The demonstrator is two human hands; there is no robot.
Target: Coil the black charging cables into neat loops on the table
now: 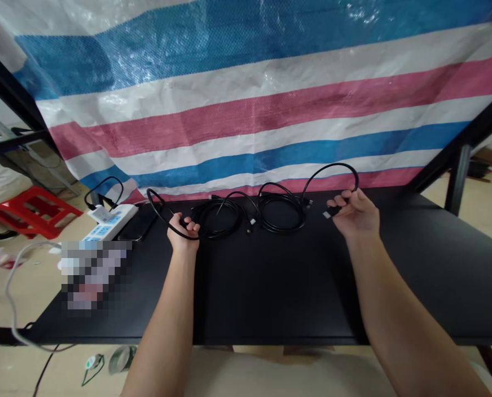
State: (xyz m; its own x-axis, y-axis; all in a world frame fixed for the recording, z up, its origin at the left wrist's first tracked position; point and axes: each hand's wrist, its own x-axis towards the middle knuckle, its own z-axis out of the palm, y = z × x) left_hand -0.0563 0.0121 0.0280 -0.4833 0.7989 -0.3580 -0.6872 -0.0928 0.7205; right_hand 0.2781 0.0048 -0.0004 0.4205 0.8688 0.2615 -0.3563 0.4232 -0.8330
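Observation:
Two coiled black cables lie on the black table (pixel 270 286) near its back edge, the left coil (pixel 221 234) beside the right coil (pixel 282 229). My left hand (pixel 183 230) is closed on a black cable that loops up and round to its left; the end inside the fingers is mostly hidden. My right hand (pixel 356 210) is closed on the end of a cable that arcs up from the right coil. A connector with a light metal tip (pixel 327 214) sticks out to the left of its fingers. Other plug ends rest between and beside the coils.
At the left stand a white power strip (pixel 124 216) with plugs in it, a dark phone (pixel 140 225) and a blurred-out patch. A striped plastic sheet (pixel 249 127) hangs behind the table. A red stool (pixel 34 209) is on the floor beyond the left side.

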